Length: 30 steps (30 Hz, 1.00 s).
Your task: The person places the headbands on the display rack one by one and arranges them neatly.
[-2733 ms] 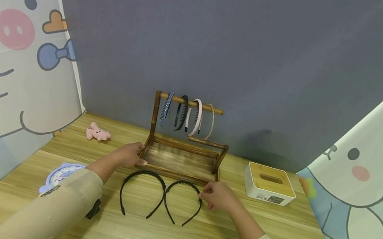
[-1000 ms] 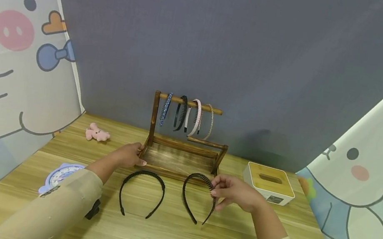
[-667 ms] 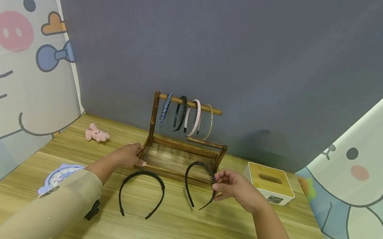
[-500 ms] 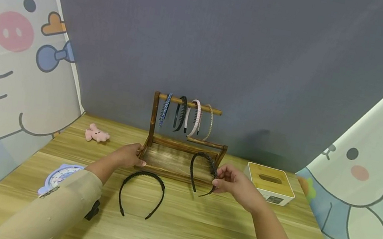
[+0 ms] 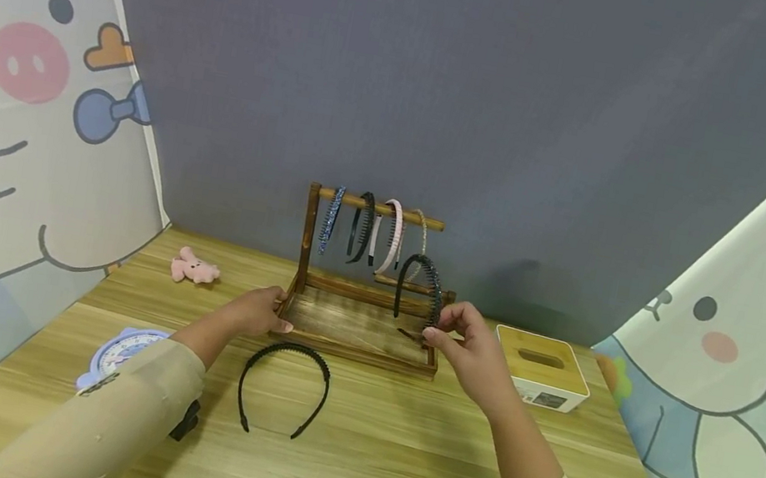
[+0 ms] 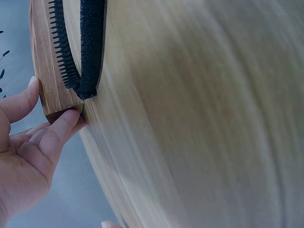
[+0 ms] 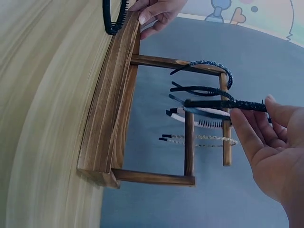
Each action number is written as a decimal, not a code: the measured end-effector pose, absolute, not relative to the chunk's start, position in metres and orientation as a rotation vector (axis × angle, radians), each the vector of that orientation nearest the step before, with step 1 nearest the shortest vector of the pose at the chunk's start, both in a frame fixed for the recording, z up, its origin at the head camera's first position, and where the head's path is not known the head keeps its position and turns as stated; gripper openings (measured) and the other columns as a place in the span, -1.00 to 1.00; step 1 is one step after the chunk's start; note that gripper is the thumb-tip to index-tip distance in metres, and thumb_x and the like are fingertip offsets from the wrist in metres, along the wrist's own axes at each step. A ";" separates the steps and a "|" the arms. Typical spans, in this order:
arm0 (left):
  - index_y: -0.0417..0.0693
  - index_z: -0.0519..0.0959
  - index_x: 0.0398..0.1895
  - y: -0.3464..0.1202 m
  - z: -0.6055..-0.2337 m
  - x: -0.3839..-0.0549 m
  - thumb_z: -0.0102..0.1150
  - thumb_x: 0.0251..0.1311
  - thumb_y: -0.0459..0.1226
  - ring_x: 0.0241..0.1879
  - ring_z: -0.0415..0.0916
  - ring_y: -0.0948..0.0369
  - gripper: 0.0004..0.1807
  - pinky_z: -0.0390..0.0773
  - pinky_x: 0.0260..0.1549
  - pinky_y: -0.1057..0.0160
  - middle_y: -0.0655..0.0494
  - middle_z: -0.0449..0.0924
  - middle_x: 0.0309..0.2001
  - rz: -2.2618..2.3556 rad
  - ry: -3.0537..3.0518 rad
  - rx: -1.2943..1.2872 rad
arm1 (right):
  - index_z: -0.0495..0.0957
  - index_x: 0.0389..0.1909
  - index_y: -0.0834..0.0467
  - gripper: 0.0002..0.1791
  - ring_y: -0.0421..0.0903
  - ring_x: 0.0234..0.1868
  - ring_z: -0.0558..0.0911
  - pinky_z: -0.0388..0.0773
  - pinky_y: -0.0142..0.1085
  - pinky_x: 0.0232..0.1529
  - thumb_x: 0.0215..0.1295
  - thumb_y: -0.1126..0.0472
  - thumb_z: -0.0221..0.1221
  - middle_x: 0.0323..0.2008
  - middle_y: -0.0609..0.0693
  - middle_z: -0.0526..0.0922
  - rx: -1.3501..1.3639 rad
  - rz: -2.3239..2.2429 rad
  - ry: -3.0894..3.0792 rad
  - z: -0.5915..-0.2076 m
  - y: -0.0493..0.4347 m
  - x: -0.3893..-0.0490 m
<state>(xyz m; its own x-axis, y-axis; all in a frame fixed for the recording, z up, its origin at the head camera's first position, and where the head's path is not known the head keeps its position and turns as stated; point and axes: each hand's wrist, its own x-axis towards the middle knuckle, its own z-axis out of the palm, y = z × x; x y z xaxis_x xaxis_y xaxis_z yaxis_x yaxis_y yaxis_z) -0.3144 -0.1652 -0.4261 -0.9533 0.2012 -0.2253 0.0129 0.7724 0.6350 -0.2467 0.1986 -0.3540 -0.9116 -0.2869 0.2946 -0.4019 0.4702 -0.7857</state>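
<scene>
My left hand (image 5: 257, 311) grips the left end of a dark wooden headband rack (image 5: 353, 349), thumb and fingers on opposite sides of its corner in the left wrist view. The right hand (image 5: 473, 360) pinches one side of a black toothed headband (image 5: 435, 288), raised over the rack's right end with its loop upright. On the rack's upper bar hang a glittery blue headband (image 5: 330, 222), a black one (image 5: 365, 228), a pink one (image 5: 397, 233) and a thin beige braided one (image 5: 425, 233). Another black headband (image 5: 292, 346) lies on the table just in front of the rack.
A white tissue box (image 5: 539, 371) with a wooden lid stands right of the rack. At the left are a small pink plush toy (image 5: 196, 268) and a round blue-rimmed dial (image 5: 121, 347), partly behind the left sleeve. A grey backdrop (image 5: 523, 127) rises behind.
The right hand took one black headband off the table, lifted it and carried it up and back over the rack's right end. The left hand stayed on the rack.
</scene>
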 end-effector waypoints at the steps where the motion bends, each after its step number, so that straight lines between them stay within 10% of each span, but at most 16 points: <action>1: -0.29 0.17 0.45 -0.165 -0.426 -0.315 0.24 0.31 -0.17 0.31 0.29 -0.27 -0.24 0.43 0.17 -0.19 -0.37 0.29 0.35 0.956 2.687 0.167 | 0.39 -0.11 0.12 -0.68 -0.07 -0.06 0.61 0.64 -0.22 -0.05 0.35 0.01 0.23 -0.19 0.03 0.51 0.601 1.410 -2.577 -0.353 0.197 -0.247; 11: -0.28 0.16 0.45 -0.166 -0.427 -0.316 0.25 0.30 -0.15 0.32 0.28 -0.27 -0.23 0.42 0.17 -0.20 -0.36 0.27 0.37 0.942 2.693 0.166 | 0.39 -0.10 -0.03 -0.62 -0.10 0.17 0.56 0.64 -0.11 0.04 0.32 -0.21 0.17 -0.14 -0.09 0.55 0.540 1.227 -2.530 -0.346 0.184 -0.256; 20: -0.28 0.17 0.45 -0.166 -0.426 -0.315 0.24 0.30 -0.15 0.32 0.27 -0.27 -0.24 0.41 0.19 -0.21 -0.36 0.27 0.37 0.946 2.700 0.164 | 0.41 -0.06 0.10 -0.65 -0.07 -0.19 0.52 0.58 -0.14 -0.16 0.38 -0.07 0.18 -0.19 0.00 0.52 0.575 1.275 -2.451 -0.346 0.171 -0.267; 30: -0.29 0.17 0.44 -0.165 -0.427 -0.315 0.24 0.30 -0.16 0.31 0.29 -0.26 -0.24 0.41 0.20 -0.20 -0.36 0.29 0.35 0.936 2.708 0.169 | 0.41 -0.08 0.09 -0.70 -0.08 -0.10 0.59 0.62 -0.18 -0.16 0.37 0.01 0.21 -0.18 -0.01 0.57 0.552 1.252 -2.455 -0.356 0.163 -0.283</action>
